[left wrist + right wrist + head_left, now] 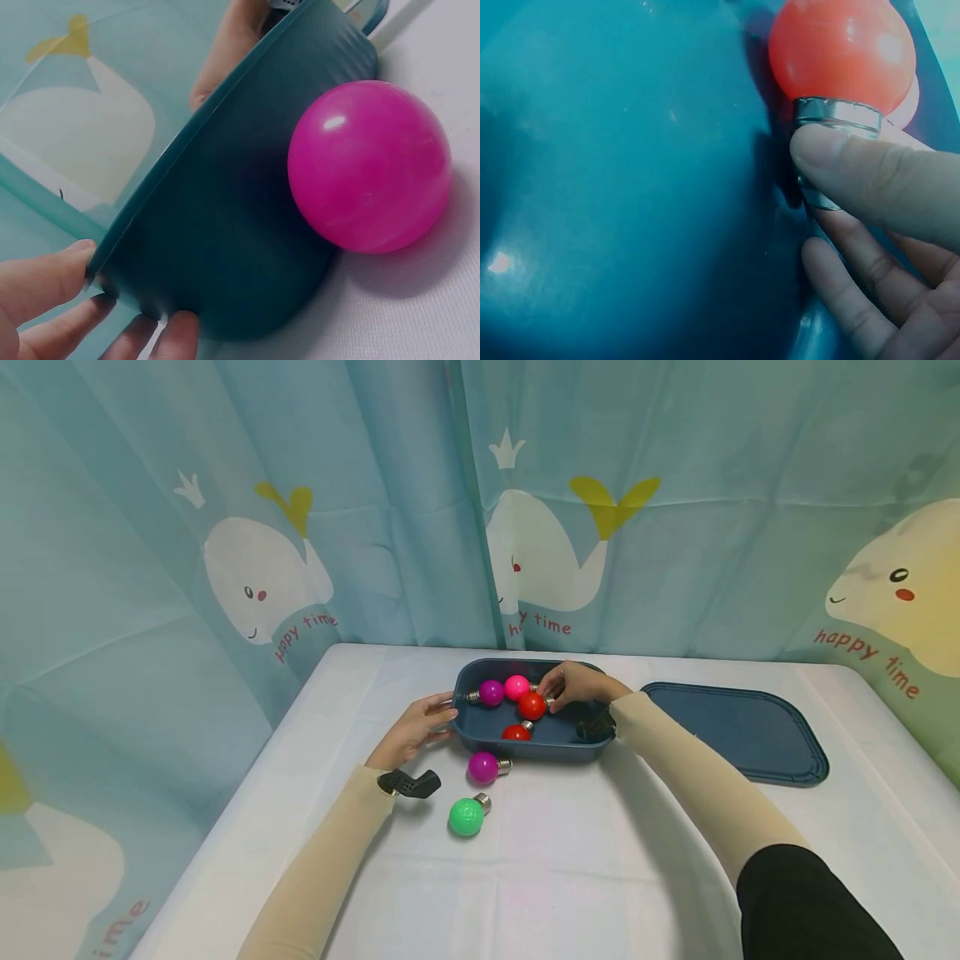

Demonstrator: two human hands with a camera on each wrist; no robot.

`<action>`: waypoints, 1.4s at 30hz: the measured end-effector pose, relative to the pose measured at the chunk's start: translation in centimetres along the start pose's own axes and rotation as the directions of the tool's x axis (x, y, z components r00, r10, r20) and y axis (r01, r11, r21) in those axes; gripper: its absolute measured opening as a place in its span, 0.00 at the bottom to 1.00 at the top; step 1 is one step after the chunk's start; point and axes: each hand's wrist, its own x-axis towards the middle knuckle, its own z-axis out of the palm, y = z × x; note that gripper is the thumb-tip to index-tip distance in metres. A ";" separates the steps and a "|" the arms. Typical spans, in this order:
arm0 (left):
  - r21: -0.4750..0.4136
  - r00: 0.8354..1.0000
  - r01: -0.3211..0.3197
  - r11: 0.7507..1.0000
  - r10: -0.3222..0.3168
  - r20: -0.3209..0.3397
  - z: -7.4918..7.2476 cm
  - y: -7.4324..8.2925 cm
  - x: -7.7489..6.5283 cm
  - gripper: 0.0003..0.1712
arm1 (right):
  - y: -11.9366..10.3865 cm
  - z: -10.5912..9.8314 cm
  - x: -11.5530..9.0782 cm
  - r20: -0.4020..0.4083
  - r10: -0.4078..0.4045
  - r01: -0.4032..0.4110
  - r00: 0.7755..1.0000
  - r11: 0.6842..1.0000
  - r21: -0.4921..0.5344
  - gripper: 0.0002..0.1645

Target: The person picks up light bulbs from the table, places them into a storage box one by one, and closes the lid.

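My right hand (572, 683) reaches over the far rim side of a dark blue box (480, 745). It pinches a red light bulb (532, 706) by its metal screw base, thumb on the near side in the right wrist view. The round red end (844, 56) points away from the fingers. At the box's left end, my left hand (417, 727) touches the rim and outer wall with spread, fairly straight fingers (52, 281). Inside the box lie a purple bulb (491, 693), a pink bulb (517, 687) and another red bulb (517, 732), partly hidden by the near wall.
In front of the box, a purple bulb (483, 768) and a green bulb (467, 817) lie on the white tablecloth (570, 877). A dark blue lid (750, 731) lies flat to the right, under the right forearm's edge. A curtain (405, 527) hangs behind.
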 end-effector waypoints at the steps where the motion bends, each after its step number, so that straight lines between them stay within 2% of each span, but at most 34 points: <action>1: -0.001 1.000 0.000 1.000 0.000 0.000 0.0 0.0 0.0 0.31 | 0.0 0.0 0.0 0.000 -0.003 0.003 1.000 1.000 -0.001 0.17; 13: -0.008 1.000 0.017 1.000 -0.017 -0.012 0.1 0.1 0.0 0.31 | -0.2 -0.5 -0.4 0.012 -0.005 0.005 1.000 1.000 0.009 0.19; 22: -0.006 1.000 -0.002 1.000 0.002 0.003 0.1 0.1 -0.1 0.31 | -0.5 -1.3 -1.0 0.025 -0.003 0.003 1.000 1.000 0.017 0.18; 32: -0.007 1.000 0.001 1.000 0.000 0.002 -0.1 0.0 0.1 0.32 | -1.0 -2.2 -1.7 0.004 -0.018 0.018 1.000 1.000 0.019 0.20; 36: -0.012 1.000 0.005 1.000 -0.005 0.001 -0.1 -0.1 0.1 0.32 | -1.3 -2.4 -2.2 0.004 -0.011 0.011 1.000 1.000 0.020 0.20; 42: -0.002 1.000 0.005 1.000 -0.005 0.004 0.0 0.0 0.2 0.32 | -2.3 -2.9 -3.1 0.007 -0.040 0.040 0.999 0.999 0.034 0.22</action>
